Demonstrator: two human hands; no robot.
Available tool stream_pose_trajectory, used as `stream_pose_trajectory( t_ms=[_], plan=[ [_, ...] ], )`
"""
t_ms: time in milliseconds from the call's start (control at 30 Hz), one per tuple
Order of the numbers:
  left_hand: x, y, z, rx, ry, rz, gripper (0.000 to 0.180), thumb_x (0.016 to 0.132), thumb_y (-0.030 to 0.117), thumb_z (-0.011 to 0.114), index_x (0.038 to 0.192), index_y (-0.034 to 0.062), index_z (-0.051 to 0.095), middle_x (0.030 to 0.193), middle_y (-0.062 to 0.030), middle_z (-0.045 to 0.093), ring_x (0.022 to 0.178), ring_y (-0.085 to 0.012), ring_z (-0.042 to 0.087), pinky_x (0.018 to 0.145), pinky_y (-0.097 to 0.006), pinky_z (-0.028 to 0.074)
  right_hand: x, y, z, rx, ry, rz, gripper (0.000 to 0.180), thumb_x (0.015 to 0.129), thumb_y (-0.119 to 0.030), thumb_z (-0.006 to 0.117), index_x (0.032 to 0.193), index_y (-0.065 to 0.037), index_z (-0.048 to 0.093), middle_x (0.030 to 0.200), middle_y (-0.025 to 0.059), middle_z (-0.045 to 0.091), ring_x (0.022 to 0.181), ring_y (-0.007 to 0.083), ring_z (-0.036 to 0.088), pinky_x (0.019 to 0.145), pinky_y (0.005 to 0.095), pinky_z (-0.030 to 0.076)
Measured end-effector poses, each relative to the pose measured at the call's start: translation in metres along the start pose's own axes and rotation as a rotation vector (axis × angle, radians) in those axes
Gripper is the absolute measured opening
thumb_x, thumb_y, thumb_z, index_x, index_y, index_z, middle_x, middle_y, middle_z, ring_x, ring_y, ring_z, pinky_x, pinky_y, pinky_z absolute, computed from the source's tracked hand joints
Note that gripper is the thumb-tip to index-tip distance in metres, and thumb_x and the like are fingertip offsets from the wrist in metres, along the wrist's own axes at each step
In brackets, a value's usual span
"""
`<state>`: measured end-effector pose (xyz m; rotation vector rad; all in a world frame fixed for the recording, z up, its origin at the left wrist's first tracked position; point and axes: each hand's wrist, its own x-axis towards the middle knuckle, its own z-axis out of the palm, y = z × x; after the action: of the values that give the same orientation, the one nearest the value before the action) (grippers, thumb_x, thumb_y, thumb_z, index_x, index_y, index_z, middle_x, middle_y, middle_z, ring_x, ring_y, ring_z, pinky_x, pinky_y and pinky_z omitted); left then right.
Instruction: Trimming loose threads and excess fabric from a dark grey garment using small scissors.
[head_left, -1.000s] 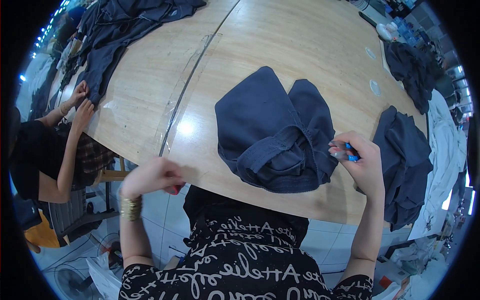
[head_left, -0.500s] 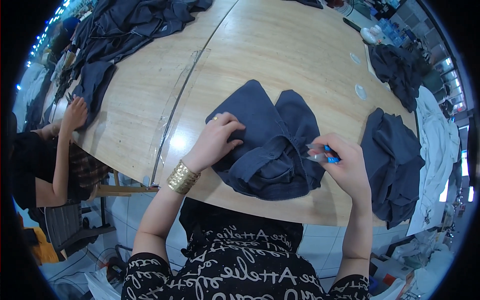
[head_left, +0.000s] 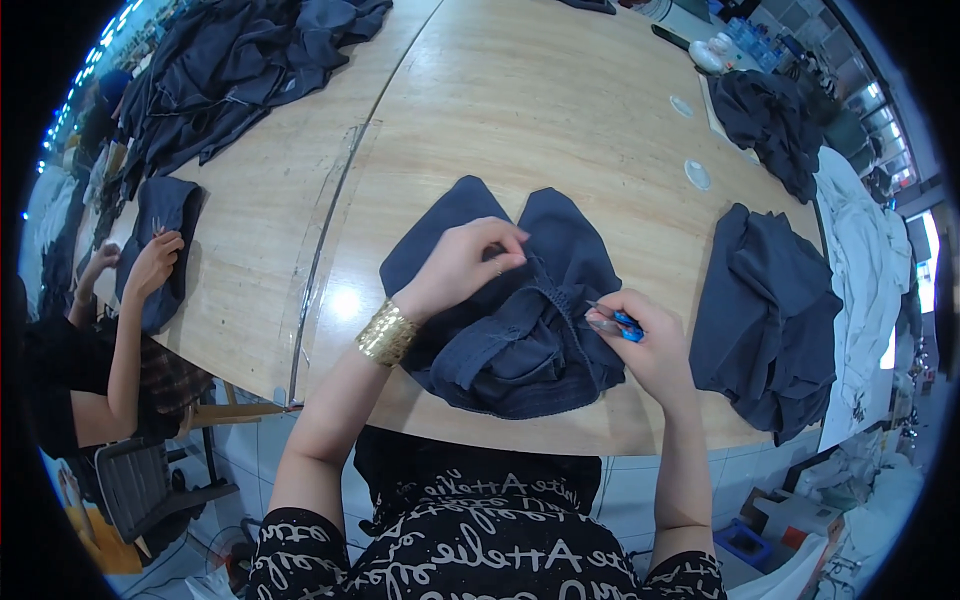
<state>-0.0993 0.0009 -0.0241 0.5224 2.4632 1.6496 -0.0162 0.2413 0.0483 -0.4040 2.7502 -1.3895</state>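
Observation:
A dark navy garment [head_left: 575, 245] lies bunched on the table in front of me, its two flat panels pointing away and its gathered, overlocked seam opening nearer to me. My left hand [head_left: 468, 262], with a gold cuff at the wrist, is over the garment's middle. Its fingers are curled toward the thumb beside the seam; whatever they pinch is too small to make out. In my right hand [head_left: 650, 345] is a pair of small thread snips [head_left: 629, 326] with blue grips and metal blades. The blades point left at the garment's right edge.
A pile of navy garments [head_left: 765, 310] lies at the right, beside white cloth [head_left: 862, 290]. More navy cloth is heaped at far left [head_left: 235, 75] and far right [head_left: 768, 120]. At the left, a co-worker's hand [head_left: 158, 262] handles a navy piece. A taped seam [head_left: 330, 215] crosses the wooden table.
My left hand has moved from the left panel rightward to the middle of the garment, beside the seam. The snips stay in my right hand near the right edge. The view has shifted slightly.

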Motion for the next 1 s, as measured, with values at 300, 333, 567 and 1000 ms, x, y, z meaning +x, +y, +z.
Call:
stream_pose_trajectory(
  t_ms=[300, 333, 567, 1000],
  plan=[
    [0.027, -0.032, 0.028, -0.015, -0.108, 0.134, 0.009, 0.078, 0.005, 0.072, 0.081, 0.0021, 0.064, 0.082, -0.0083, 0.068, 0.076, -0.0167, 0.065, 0.068, -0.028, 0.051, 0.001, 0.006, 0.016, 0.093, -0.009, 0.020, 0.014, 0.079, 0.000, 0.071, 0.089, 0.001, 0.062, 0.078, 0.0047, 0.062, 0.073, 0.0087, 0.056, 0.067, 0.0233, 0.045],
    [0.027, -0.032, 0.024, -0.108, 0.047, 0.046, 0.010, 0.079, 0.006, 0.073, 0.081, 0.0014, 0.064, 0.076, -0.0075, 0.068, 0.069, -0.0122, 0.064, 0.063, -0.025, 0.050, 0.002, 0.008, 0.018, 0.093, -0.021, 0.027, 0.014, 0.079, 0.000, 0.071, 0.088, 0.001, 0.062, 0.079, 0.0045, 0.063, 0.073, 0.0086, 0.056, 0.067, 0.0232, 0.044],
    [0.013, -0.035, -0.037, -0.176, 0.090, -0.069, 0.018, 0.081, 0.008, 0.073, 0.093, 0.0014, 0.061, 0.079, -0.0018, 0.064, 0.071, -0.0084, 0.060, 0.067, -0.022, 0.049, 0.002, 0.006, 0.017, 0.144, -0.008, 0.076, 0.013, 0.079, 0.001, 0.071, 0.089, 0.001, 0.062, 0.080, 0.0040, 0.064, 0.074, 0.0080, 0.057, 0.068, 0.0225, 0.045],
    [-0.032, 0.000, -0.073, 0.015, -0.091, -0.187, 0.007, 0.084, 0.008, 0.069, 0.086, 0.0018, 0.066, 0.083, -0.0049, 0.068, 0.080, -0.0122, 0.065, 0.075, -0.026, 0.052, -0.003, -0.006, 0.002, 0.096, 0.034, 0.031, 0.009, 0.083, -0.003, 0.069, 0.088, 0.001, 0.062, 0.078, 0.0015, 0.063, 0.074, 0.0053, 0.054, 0.069, 0.0199, 0.043]
  ],
)
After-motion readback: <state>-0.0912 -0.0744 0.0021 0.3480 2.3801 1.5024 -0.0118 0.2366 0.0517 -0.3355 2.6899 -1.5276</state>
